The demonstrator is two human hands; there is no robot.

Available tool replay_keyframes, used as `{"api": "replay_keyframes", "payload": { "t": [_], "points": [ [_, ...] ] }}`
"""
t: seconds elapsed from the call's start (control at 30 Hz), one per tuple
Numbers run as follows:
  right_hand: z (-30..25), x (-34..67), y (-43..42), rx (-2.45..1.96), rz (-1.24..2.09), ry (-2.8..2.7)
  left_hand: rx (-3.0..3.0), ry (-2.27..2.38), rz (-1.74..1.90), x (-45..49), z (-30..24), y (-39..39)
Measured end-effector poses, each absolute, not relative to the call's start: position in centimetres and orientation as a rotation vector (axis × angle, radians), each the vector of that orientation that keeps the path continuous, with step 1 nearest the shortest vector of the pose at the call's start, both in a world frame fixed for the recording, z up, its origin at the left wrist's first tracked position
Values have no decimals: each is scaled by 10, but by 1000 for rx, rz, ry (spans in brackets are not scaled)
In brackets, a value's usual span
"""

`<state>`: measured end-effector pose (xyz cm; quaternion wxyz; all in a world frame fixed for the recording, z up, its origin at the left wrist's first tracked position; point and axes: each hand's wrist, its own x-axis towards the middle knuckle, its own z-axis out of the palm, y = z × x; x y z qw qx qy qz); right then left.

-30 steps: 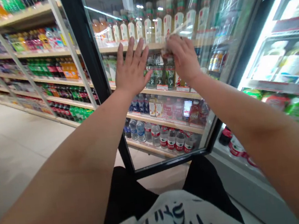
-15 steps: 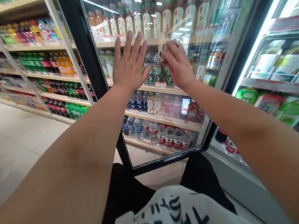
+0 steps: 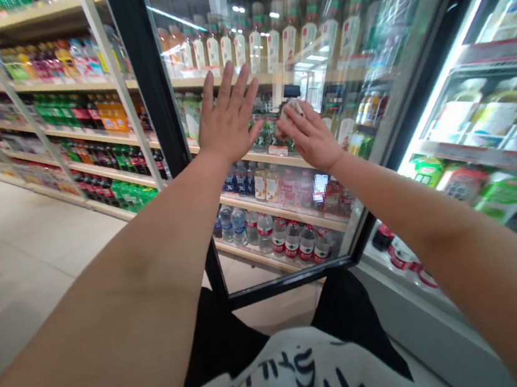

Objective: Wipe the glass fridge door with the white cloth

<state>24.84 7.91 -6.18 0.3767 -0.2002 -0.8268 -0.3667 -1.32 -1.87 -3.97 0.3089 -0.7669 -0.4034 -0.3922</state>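
Observation:
An open glass fridge door (image 3: 367,161) with a black frame stands in front of me. My left hand (image 3: 227,119) lies flat on the glass, fingers spread and pointing up. My right hand (image 3: 308,134) presses a small crumpled whitish cloth (image 3: 292,109) against the glass just right of the left hand, fingers closed over it. Through the pane I see shelves of bottles.
Store shelves (image 3: 67,91) with drinks run along the left behind the door. The lit fridge interior (image 3: 483,147) with bottles and green packs is at the right. A tiled floor (image 3: 20,248) spreads to the left. My white printed shirt shows at the bottom.
My right hand with the cloth has slid down and slightly left across the glass. The left hand has stayed flat on the pane.

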Motion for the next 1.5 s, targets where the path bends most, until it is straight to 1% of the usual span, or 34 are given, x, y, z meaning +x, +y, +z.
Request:
{"api": "replay_keyframes", "payload": {
  "t": [0.07,0.17,0.23,0.37,0.43,0.53,0.6,0.73,0.8,0.97,1.03,1.17,1.27,1.33,1.4,1.5],
  "points": [
    [-52,252,79,-481,-939,-2153,-2027,-1043,-1047,-14,-40,-17],
    [-39,256,78,-608,-872,-1910,-2011,-1030,-1050,-15,-41,-16],
    [-42,253,75,-666,-841,-1826,-2003,-1032,-1044,-15,-41,-17],
    [-53,244,70,-550,-925,-2122,-1977,-1050,-1003,-15,-41,-19],
    [-48,244,75,-523,-929,-2136,-1955,-1062,-979,-15,-41,-20],
    [-37,249,87,-647,-812,-1812,-1926,-1064,-968,-15,-42,-19],
    [-39,250,88,-696,-755,-1684,-1903,-1061,-951,-14,-42,-18],
    [-54,247,80,-535,-868,-1968,-1880,-1055,-924,-14,-42,-19],
    [-50,248,81,-484,-918,-2014,-1896,-1048,-941,-15,-42,-19],
    [-31,249,91,-649,-779,-1652,-1930,-1042,-965,-17,-42,-20],
    [-33,245,87,-613,-813,-1738,-1938,-1037,-978,-16,-41,-20],
    [-27,238,77,-403,-959,-2089,-1961,-1069,-976,-14,-40,-23],
    [-11,239,82,-443,-827,-1907,-1982,-1098,-981,-14,-40,-24],
    [-10,237,85,-505,-724,-1774,-1989,-1088,-992,-14,-40,-24],
    [-18,232,82,-521,-746,-1847,-1989,-1063,-1001,-15,-40,-24],
    [-29,225,71,-448,-890,-2142,-1976,-1050,-1009,-14,-40,-25]
  ]
}}
